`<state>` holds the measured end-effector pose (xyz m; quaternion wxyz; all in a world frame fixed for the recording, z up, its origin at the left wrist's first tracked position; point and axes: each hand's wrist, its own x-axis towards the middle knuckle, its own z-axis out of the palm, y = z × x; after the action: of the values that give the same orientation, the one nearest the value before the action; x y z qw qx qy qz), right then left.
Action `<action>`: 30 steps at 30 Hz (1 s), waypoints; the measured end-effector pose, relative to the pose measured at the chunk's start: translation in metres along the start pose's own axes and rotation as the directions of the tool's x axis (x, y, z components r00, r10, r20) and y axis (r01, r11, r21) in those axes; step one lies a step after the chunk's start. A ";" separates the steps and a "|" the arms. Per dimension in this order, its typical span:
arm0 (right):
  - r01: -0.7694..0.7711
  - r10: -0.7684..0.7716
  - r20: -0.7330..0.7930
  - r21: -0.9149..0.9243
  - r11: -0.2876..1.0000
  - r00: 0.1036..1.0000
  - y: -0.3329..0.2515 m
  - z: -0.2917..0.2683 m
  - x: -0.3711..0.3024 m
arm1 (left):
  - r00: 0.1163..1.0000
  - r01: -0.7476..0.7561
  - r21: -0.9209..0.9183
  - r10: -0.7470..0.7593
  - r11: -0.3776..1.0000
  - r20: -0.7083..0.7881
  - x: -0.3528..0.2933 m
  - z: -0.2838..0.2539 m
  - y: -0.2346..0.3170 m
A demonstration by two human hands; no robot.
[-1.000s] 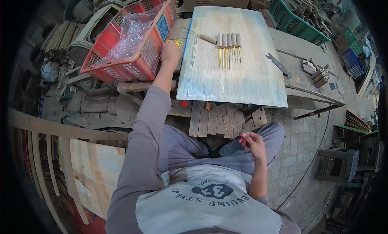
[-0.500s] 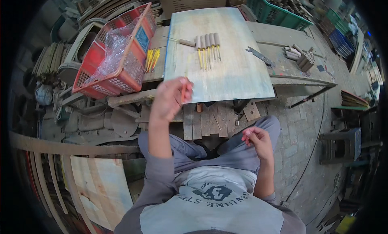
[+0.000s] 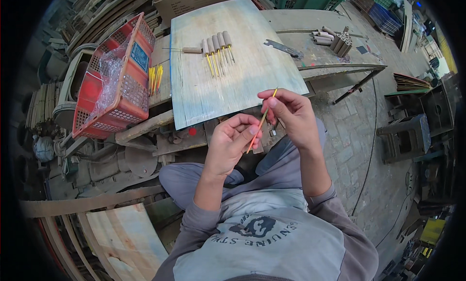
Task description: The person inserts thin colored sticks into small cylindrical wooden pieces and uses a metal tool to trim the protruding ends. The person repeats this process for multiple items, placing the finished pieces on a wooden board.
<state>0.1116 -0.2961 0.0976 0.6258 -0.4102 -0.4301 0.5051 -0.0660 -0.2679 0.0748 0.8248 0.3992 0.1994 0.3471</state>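
My left hand [image 3: 231, 141] and my right hand [image 3: 291, 115] meet in front of the board's near edge. Between them slants a thin yellow stick [image 3: 264, 118] with an orange lower end. My left fingers pinch it low down, while the right ones grip it near the top. Beyond, on the pale board [image 3: 233, 94], lies a row of grey-brown cylinders [image 3: 217, 42] with thin yellow or dark rods sticking out of them. One more cylinder [image 3: 191, 50] lies sideways beside that row. A bundle of similar yellow sticks [image 3: 155, 80] rests left of the board.
A red plastic basket [image 3: 132, 89] holding clear plastic wrap stands at left. A flat metal tool [image 3: 284, 48] lies at the board's right edge, with loose grey-brown tubes [image 3: 342, 44] farther right. A dark stool [image 3: 407, 139] stands on the paved floor.
My left hand has come down and right with the stick, away from the board's left side. My right hand has risen and now grips the stick too. The view has shifted.
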 end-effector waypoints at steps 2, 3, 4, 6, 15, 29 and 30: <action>-0.044 0.044 -0.008 -0.044 0.998 0.999 -0.004 -0.013 0.001 | 0.999 -0.023 -0.003 0.023 1.000 -0.027 0.000 0.000 0.000; -0.064 0.064 -0.012 -0.063 0.996 0.998 -0.007 -0.015 0.001 | 0.999 -0.035 -0.001 0.035 0.999 -0.041 0.000 0.000 0.000; 0.076 -0.095 -0.100 -0.174 0.982 0.990 -0.006 -0.011 0.000 | 0.998 -0.047 -0.009 0.047 0.999 -0.041 0.001 0.000 -0.001; 0.315 -0.393 -0.047 -0.515 0.797 0.919 -0.013 0.001 -0.003 | 0.997 -0.070 -0.022 0.070 0.997 -0.033 0.005 0.002 -0.004; 0.649 -0.341 0.563 -0.722 0.241 0.753 0.007 -0.062 0.029 | 0.999 0.012 -0.388 0.005 0.921 0.043 0.020 0.008 -0.023; -0.342 -0.673 -0.264 -0.940 0.017 0.691 -0.040 -0.293 0.113 | 0.992 0.110 -0.227 -0.120 0.968 -0.035 -0.009 -0.016 -0.076; -0.325 -0.680 -0.243 -0.946 0.007 0.692 -0.036 -0.296 0.114 | 0.991 0.107 -0.207 -0.121 0.972 -0.055 -0.010 -0.020 -0.079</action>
<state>0.4175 -0.2127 0.0587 0.3285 -0.8027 -0.4418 -0.2293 -0.0527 -0.2995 0.0005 0.8728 0.2889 0.2128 0.3310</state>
